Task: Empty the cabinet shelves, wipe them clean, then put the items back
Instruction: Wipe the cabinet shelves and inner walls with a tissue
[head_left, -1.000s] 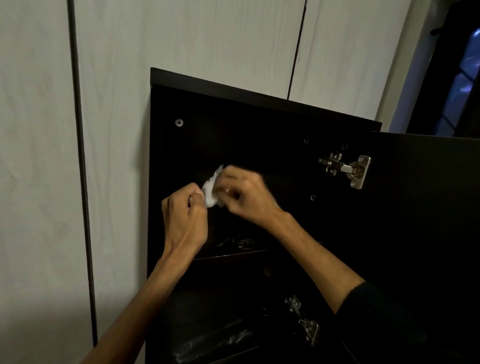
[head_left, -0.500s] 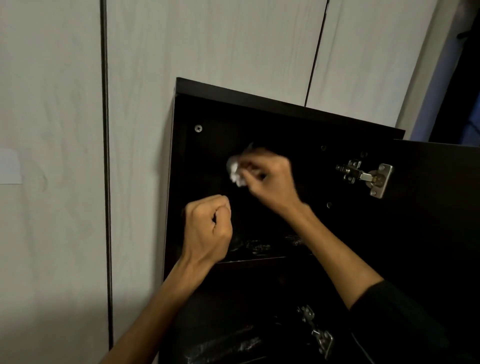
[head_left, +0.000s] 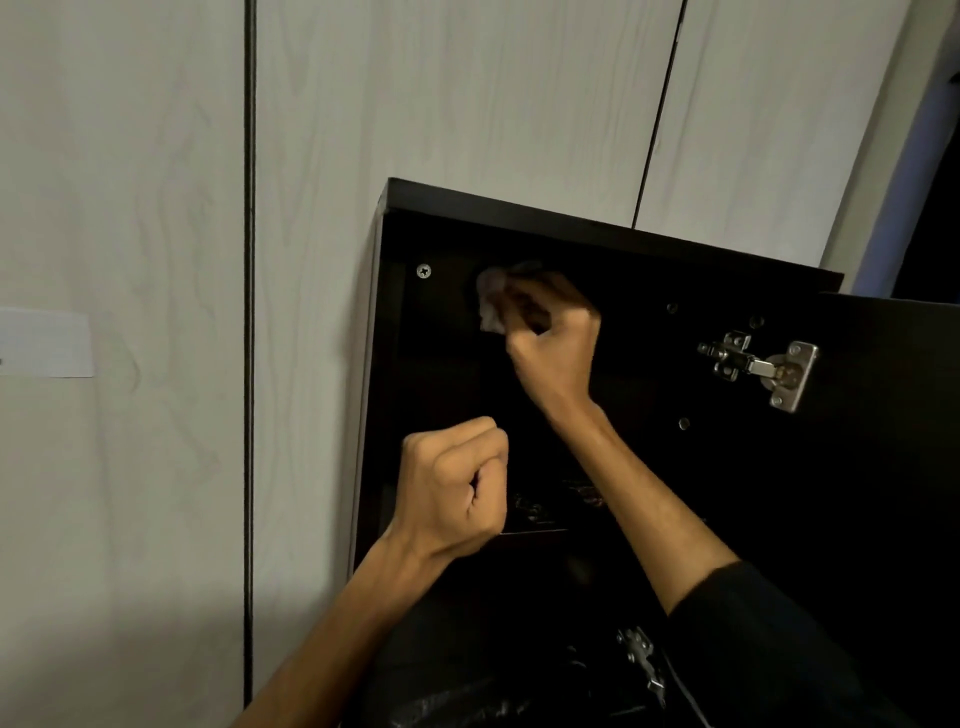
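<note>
Right hand (head_left: 553, 345): fingers curled around a small crumpled white tissue wad (head_left: 491, 302), held high inside the dark brown wooden cabinet (head_left: 597, 228), just right of the silver cross-head screw (head_left: 424, 270); contact with the back panel cannot be told, area blurred.
Left hand (head_left: 457, 486): clenched in a fist, holding nothing visible, well below the screw and apart from the right hand.
Tissue wad: protruding left of the right fingers, near the screw.
Shelf (head_left: 530, 531): dark board far below the screw, glossy dark items on it, unclear.
Upper hinge (head_left: 758, 366): silver metal, well right of the screw, joined to the open dark door (head_left: 893, 467).
Lower hinge (head_left: 644, 662): silver, far below and right of the screw.
Surroundings: pale wood-grain panels (head_left: 467, 93) behind the cabinet; white label (head_left: 44, 343) far left of the screw.
</note>
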